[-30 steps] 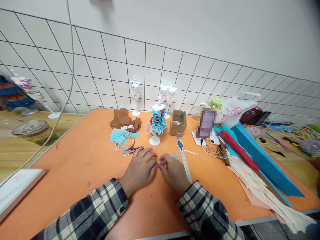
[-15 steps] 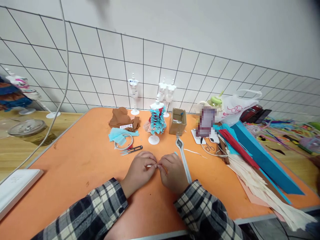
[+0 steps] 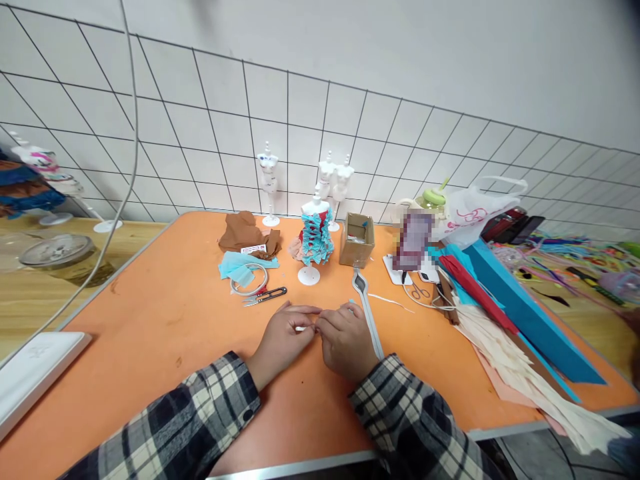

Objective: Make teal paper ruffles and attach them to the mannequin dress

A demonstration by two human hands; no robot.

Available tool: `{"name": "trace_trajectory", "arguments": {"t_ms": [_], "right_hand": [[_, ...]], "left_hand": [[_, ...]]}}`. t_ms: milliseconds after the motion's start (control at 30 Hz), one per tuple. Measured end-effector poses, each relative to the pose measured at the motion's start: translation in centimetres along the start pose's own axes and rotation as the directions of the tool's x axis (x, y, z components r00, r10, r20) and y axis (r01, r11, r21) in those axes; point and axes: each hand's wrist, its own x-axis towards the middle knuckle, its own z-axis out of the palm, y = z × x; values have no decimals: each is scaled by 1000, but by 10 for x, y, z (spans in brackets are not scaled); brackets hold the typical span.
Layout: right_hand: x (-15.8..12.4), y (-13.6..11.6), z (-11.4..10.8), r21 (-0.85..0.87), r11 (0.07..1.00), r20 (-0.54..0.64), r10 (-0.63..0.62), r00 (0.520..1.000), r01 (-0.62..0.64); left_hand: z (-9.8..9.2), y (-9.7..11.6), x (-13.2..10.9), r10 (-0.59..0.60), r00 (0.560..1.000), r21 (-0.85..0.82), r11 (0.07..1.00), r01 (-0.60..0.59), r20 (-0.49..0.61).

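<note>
My left hand [image 3: 285, 337] is closed in a pinch on a small white piece [image 3: 301, 328], too small to name. Its fingertips meet those of my right hand [image 3: 346, 341], whose fingers are curled in; whatever they pinch is hidden. A bit of light blue shows behind the right knuckles. Beside the right hand lies a grey strap-like strip [image 3: 369, 313] with a dark oval end. Beyond the hands stands a small white dress form [image 3: 316, 233] wearing ruffled blue and red material. Black-handled thread snips [image 3: 265, 297] lie ahead of my left hand.
Brown cloth [image 3: 243, 233], light blue cloth [image 3: 240, 267] and a white ring-shaped coil [image 3: 249, 280] lie back left. A small cardboard box [image 3: 357, 250] stands behind. Rightward are a phone [image 3: 415, 240], scissors [image 3: 420, 291] and layered coloured strips [image 3: 500, 333]. A white box [image 3: 43, 373] sits left.
My right fingers have curled further, and the right thumb is now mostly hidden. The left forefinger looks straighter. Both hands remain together in the same place on the table.
</note>
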Motion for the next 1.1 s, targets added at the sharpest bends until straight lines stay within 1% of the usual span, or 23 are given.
{"name": "trace_trajectory", "arguments": {"t_ms": [100,167,267,300,333,367,400,433,467,500,533,567,600,633,667,700,733,800,867,933,1000,1100], "right_hand": [[0,0,-1,-6,1000,-43,-17,999,17],[-2,-3,-2,15,1000,-87,-18,996,20],[-5,-13,-1,87,994,-136,-50,990,62],[-6,-16,0,127,989,-149,-51,988,71],[-7,-17,2,185,981,-162,-26,986,57],[-7,-17,4,268,963,-174,40,984,8],[-7,-16,6,378,923,-175,153,973,-77],[-6,-13,8,511,840,-150,295,944,-182],[-5,-10,9,653,704,-87,436,896,-279],[-4,-6,10,783,519,6,545,839,-343],[-2,-2,11,879,308,115,603,789,-364],[-1,1,10,929,100,223,617,755,-356],[0,3,10,940,-79,310,604,734,-332],[2,5,8,928,-215,371,588,719,-304],[2,5,7,910,-303,411,581,702,-282],[3,5,7,895,-355,438,582,685,-270],[3,5,7,884,-381,458,586,669,-270],[3,5,8,863,-402,498,585,640,-305],[3,6,11,840,-405,541,580,609,-361],[2,9,14,830,-396,558,590,583,-393],[1,11,15,834,-391,552,601,578,-389],[0,13,13,846,-394,534,603,593,-360]], "left_hand": [[3,0,-2,-49,998,-111,993,45,-33],[4,-3,0,-114,991,-209,973,98,-68],[0,-11,6,-246,960,-342,921,189,-133],[-2,-13,8,-263,953,-385,904,188,-152],[-5,-15,9,-253,953,-422,892,162,-169],[-7,-16,9,-215,961,-449,886,117,-174],[-8,-16,8,-157,973,-460,886,63,-170],[-9,-15,7,-83,985,-447,894,5,-154],[-8,-14,4,2,993,-412,910,-52,-121],[-6,-13,1,87,993,-352,930,-107,-75],[-3,-11,-3,161,987,-272,949,-160,-18],[0,-10,-6,221,974,-183,961,-209,46],[4,-10,-8,258,960,-94,964,-249,107],[7,-10,-10,274,948,-14,961,-275,162],[10,-10,-12,272,940,57,956,-289,205],[12,-10,-12,261,936,115,949,-293,235],[14,-11,-12,244,935,161,943,-290,256],[14,-12,-11,211,940,229,934,-276,269],[13,-12,-9,189,942,272,925,-265,276],[12,-12,-9,180,942,297,917,-265,283],[11,-11,-9,187,940,309,911,-275,287],[11,-12,-9,208,938,326,898,-296,278]]}}
